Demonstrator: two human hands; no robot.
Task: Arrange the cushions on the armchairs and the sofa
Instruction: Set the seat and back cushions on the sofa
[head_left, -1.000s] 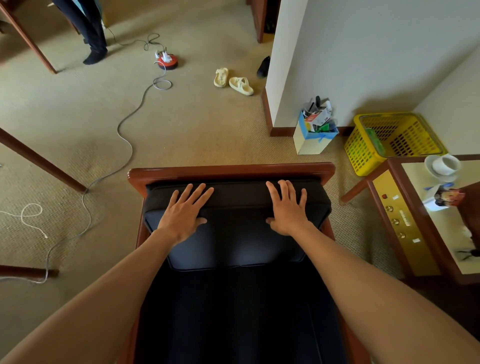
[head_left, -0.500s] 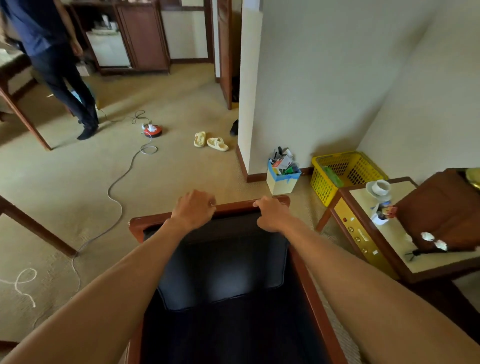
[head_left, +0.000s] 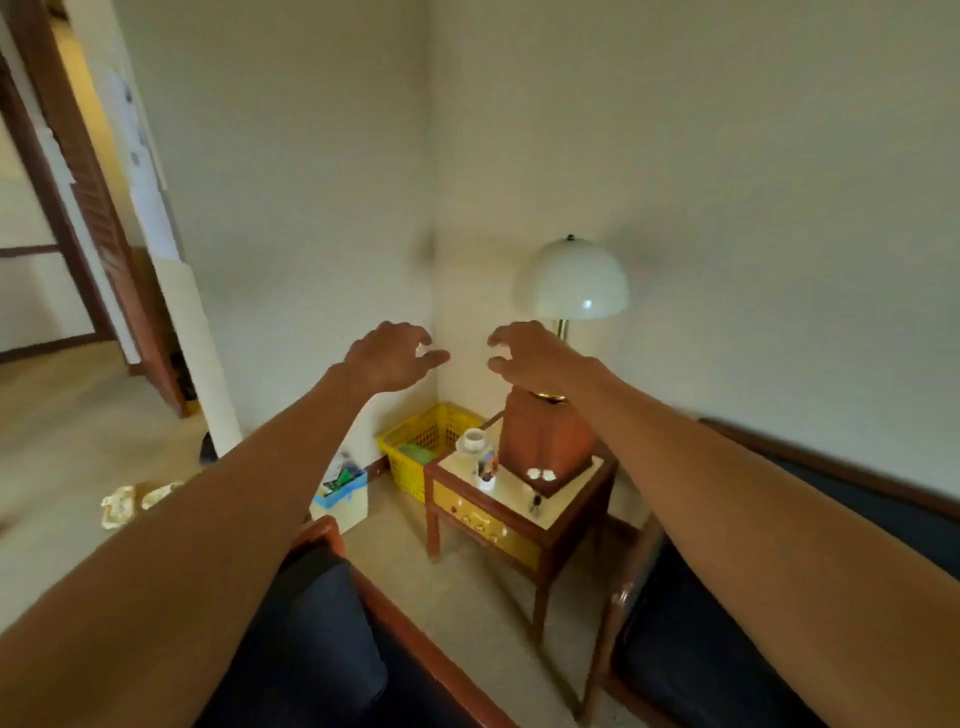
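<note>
Cushions, head view: one dark cushion (head_left: 322, 639) lies on the armchair (head_left: 332, 535) at lower left, another (head_left: 696, 670) on the seat at lower right. Left hand (head_left: 387, 356) and right hand (head_left: 530, 353) hover empty, fingers spread, well above both; the right arm appears nearer the right cushion.

**Hands off the chair, view swung to the corner**

Both hands have let go of the armchair's (head_left: 332, 613) wooden top rail. The left hand (head_left: 387, 358) and right hand (head_left: 530, 353) now hang raised in the air, empty, fingers (head_left: 434, 358) curled loosely, facing each other in front of the wall corner. The view has lifted and turned right: the lamp (head_left: 571, 280) and the side table's tabletop (head_left: 514, 491) now sit centre, and a second dark seat (head_left: 691, 660) shows at the right.
</note>
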